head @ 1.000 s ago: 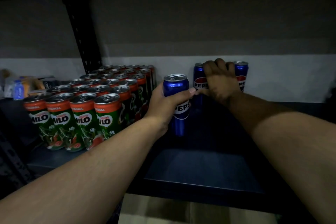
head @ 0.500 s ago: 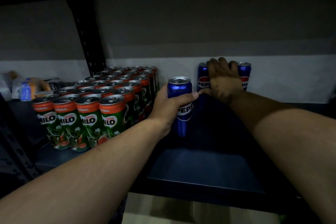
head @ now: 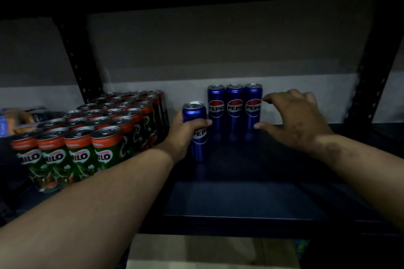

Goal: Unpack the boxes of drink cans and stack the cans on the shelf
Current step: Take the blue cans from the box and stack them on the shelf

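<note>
Head-camera footage showed a slim blue Pepsi can of shiny aluminium [head: 195, 131] standing upright on the dark metal shelf board [head: 251, 199], gripped around its middle by the left hand [head: 183, 135], whose thumb wrapped across the can's front. It stood just in front and to the left of a row of three matching blue Pepsi cans [head: 235, 107], which stood upright side by side at the back of the shelf, logos facing out, against the pale grey wall [head: 196, 50].

On the other side of that row, the right hand [head: 293, 120] hovered with fingers spread and loosely bent, holding nothing; its thumb tip sat at the base of the rightmost can and its forefinger tip near that can's upper side, though actual contact could not be told.

Left of the held can, a tight block of green and orange Milo cans [head: 91, 135] stood in rows on the same shelf. Black perforated uprights [head: 76, 59] framed the shelf, and some blurred packets [head: 15, 118] lay at far left. Below the shelf edge, a light brown cardboard surface [head: 196, 253] showed.
</note>
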